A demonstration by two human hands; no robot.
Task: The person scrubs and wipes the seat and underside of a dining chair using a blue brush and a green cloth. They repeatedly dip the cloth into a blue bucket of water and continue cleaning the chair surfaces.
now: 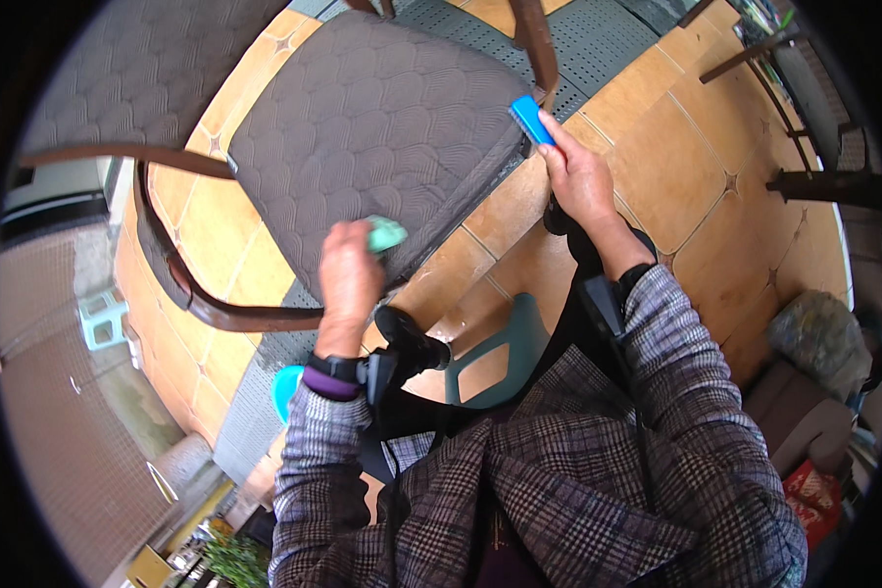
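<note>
In front of me is a chair seat cushion (389, 125) in dark grey quilted fabric with a wavy scale pattern. My left hand (350, 275), blurred, grips a small pale green piece (386, 234), perhaps soap or a sponge, over the cushion's near left part. A blue scrubbing brush (533, 120) is in my right hand (581, 176), beside the cushion's right corner, its bristles turned towards the fabric. Whether the bristles touch it I cannot tell. A curved brown wooden armrest (242, 316) runs along the seat's left side, just beyond my left hand.
A second quilted cushion (147, 73) lies at upper left. Below me are a green plastic stool (511, 367) and wet-looking orange floor tiles (478, 257). A turquoise basin (285, 393) stands near my left forearm, on perforated grey matting (246, 419). A clear plastic bag (823, 342) sits at right.
</note>
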